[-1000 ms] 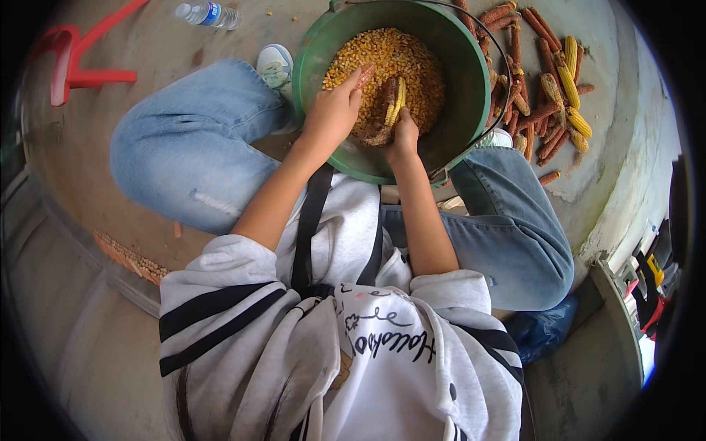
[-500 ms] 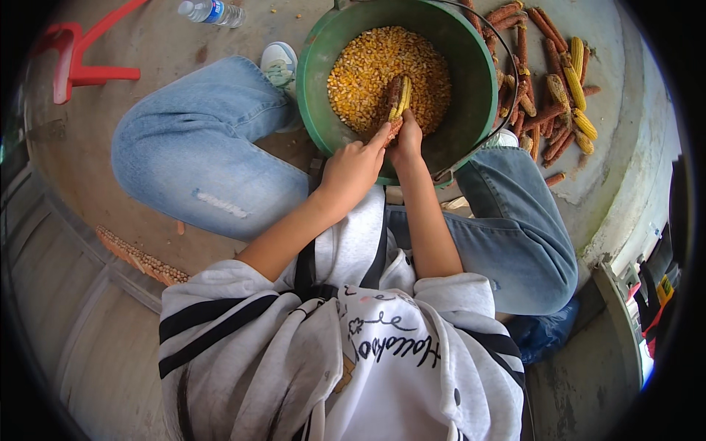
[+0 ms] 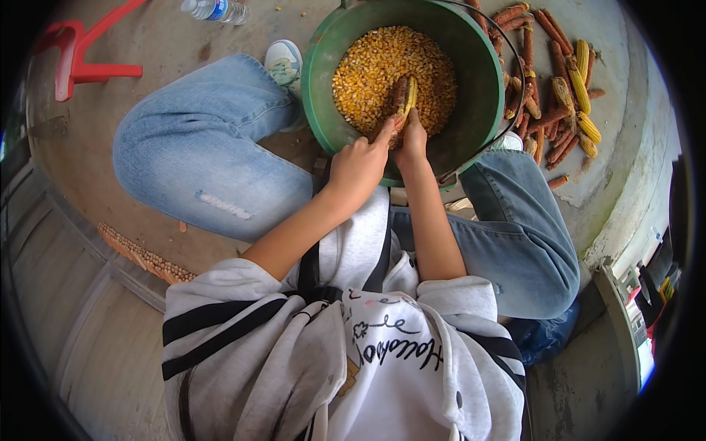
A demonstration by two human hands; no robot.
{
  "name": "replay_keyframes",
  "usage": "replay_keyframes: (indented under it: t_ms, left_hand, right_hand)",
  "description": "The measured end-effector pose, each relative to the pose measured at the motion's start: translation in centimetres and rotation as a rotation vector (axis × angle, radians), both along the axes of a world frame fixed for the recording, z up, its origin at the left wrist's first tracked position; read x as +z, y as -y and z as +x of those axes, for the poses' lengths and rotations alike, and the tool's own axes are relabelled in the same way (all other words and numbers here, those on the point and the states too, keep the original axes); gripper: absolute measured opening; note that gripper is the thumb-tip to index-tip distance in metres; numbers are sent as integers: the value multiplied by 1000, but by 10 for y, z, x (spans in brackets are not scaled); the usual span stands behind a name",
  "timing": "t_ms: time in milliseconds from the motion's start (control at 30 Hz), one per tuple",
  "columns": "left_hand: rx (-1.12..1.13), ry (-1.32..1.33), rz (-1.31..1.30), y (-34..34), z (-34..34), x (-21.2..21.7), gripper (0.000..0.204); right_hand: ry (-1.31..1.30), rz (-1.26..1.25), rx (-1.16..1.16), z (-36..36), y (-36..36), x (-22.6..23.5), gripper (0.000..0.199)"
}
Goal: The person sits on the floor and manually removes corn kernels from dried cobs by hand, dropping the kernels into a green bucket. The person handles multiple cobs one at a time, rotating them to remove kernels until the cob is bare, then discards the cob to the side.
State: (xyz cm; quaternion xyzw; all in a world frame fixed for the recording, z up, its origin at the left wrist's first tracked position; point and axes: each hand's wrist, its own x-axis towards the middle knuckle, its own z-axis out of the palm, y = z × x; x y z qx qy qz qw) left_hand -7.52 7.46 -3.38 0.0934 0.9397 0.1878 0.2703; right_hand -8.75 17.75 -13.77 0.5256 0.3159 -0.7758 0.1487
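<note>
Fingers of the right hand (image 3: 412, 142) grip the near end of a part-shelled cob (image 3: 401, 95), one yellow strip left along its right side. Left hand (image 3: 357, 167): fingers curled round a bare red cob (image 3: 398, 132), mostly hidden, held up against the first. Both cobs are inside the rim, toward the bucket's near edge, first one's tip aimed at the far edge. Can't tell if it touches the kernels (image 3: 364, 73) below; those lie loose over the bucket's bottom. Green bucket (image 3: 479, 81) is on the floor (image 3: 191, 44) between the legs, wire handle (image 3: 522, 73) down round its right edge. Left shoe (image 3: 283, 62) just beside bucket's left edge. Cob pile (image 3: 548, 117) beyond the right edge, mostly stripped red, a few yellow. Bottle (image 3: 220, 9) on its side, floor's far edge, left of bucket; red chair (image 3: 73, 62) farther out, far-left corner
</note>
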Motion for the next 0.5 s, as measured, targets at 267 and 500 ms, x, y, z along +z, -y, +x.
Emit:
replay_keyframes:
  t_ms: [267, 500]
  left_hand:
    - [-27, 55, -155, -6, 1, -45, 43]
    - [138, -35, 50, 10, -20, 0, 38]
  right_hand:
    - [-7, 9, 8, 0, -2, -10, 35]
    - [43, 6, -7, -5, 3, 7, 41]
